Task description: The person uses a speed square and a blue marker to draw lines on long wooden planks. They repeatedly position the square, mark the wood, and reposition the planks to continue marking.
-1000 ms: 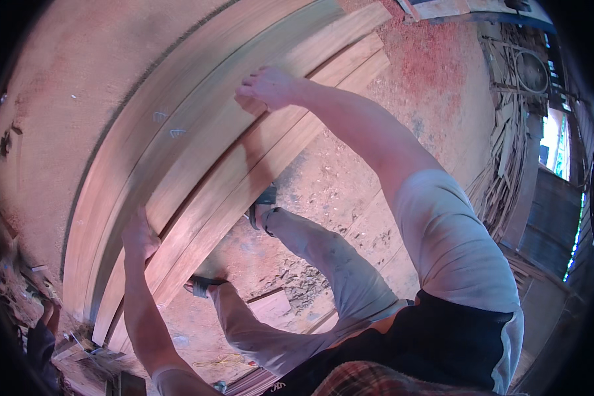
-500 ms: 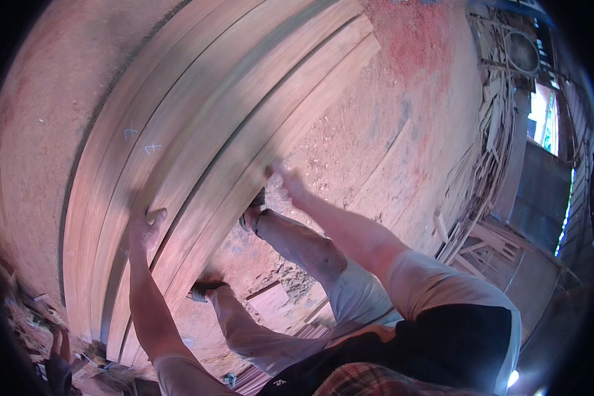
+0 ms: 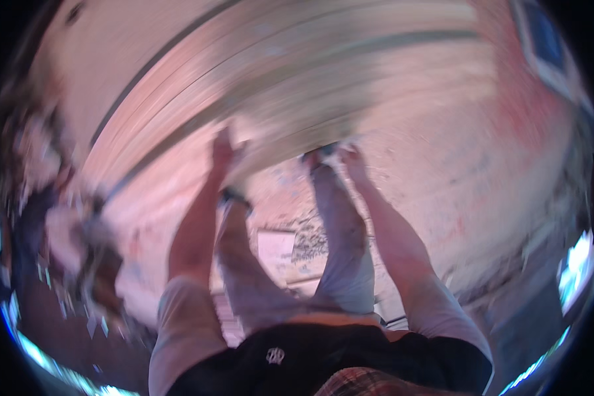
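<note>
Long wooden boards (image 3: 198,92) lie side by side on the ground in front of me, smeared by motion. My left hand (image 3: 224,150) is over the near edge of the boards, its thumb apart from the fingers and nothing visible in it. Whether it touches the wood I cannot tell. To the right, my right hand (image 3: 352,162) hangs beside my right foot, near the boards' near edge. Its fingers are too blurred to read, and no held object shows.
My feet stand just behind the boards, with a pale flat piece (image 3: 276,247) on the ground between my legs. A blurred person (image 3: 39,204) is at the left. A blue, pale-framed object (image 3: 544,39) shows at the far right.
My view has swung, so the boards now run more crosswise. My left hand no longer lies on the boards' middle but nearer their close edge. A blue object has come into view at upper right.
</note>
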A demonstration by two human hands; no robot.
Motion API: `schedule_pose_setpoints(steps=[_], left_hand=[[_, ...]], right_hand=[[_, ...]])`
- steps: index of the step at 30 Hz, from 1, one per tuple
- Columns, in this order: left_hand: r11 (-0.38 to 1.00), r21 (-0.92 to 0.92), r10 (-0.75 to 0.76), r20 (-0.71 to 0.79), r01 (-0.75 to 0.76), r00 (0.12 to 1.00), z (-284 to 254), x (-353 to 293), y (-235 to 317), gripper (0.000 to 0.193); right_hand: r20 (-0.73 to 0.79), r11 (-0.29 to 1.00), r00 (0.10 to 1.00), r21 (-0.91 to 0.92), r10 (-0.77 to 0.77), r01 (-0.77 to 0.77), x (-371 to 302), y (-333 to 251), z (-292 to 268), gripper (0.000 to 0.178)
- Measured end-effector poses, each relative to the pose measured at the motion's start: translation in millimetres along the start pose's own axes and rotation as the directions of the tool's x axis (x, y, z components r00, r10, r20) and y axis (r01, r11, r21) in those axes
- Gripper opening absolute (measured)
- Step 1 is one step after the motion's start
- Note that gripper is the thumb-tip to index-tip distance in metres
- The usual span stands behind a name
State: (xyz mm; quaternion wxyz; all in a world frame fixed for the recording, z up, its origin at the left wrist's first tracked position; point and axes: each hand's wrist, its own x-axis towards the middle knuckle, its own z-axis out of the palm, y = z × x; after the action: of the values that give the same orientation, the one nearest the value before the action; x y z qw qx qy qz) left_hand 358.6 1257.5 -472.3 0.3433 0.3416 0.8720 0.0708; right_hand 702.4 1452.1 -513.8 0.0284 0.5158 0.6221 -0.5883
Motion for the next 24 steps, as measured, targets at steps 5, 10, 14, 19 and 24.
schedule_pose_setpoints(steps=[5,10,14,19,24], left_hand=[[0.859,-0.165,-0.399,0.379,0.485,0.835,-11.9,-217.1,78.4,0.076],[0.748,-0.435,-0.322,0.422,0.501,0.848,-30.4,-345.2,140.6,0.066],[0.592,-0.658,-0.367,0.294,0.465,0.883,-44.7,-400.5,159.4,0.066],[0.430,-0.838,-0.523,0.071,0.335,0.849,-66.7,-470.6,123.1,0.057],[0.230,-0.936,-0.735,0.011,0.265,0.678,17.7,-602.1,44.8,0.057]], right_hand=[[0.283,0.939,0.906,0.051,0.314,-0.341,-103.6,-49.6,-103.6,0.063],[0.205,0.941,0.920,-0.024,0.334,-0.337,-147.9,-92.4,-198.4,0.054],[0.224,0.954,0.927,-0.067,0.299,-0.291,-142.3,-123.4,-241.8,0.034],[0.302,0.991,0.947,-0.110,0.109,-0.079,-155.4,-187.0,-191.7,0.022],[0.436,0.912,0.895,-0.321,-0.098,0.256,-218.7,-248.9,-28.9,0.037]])
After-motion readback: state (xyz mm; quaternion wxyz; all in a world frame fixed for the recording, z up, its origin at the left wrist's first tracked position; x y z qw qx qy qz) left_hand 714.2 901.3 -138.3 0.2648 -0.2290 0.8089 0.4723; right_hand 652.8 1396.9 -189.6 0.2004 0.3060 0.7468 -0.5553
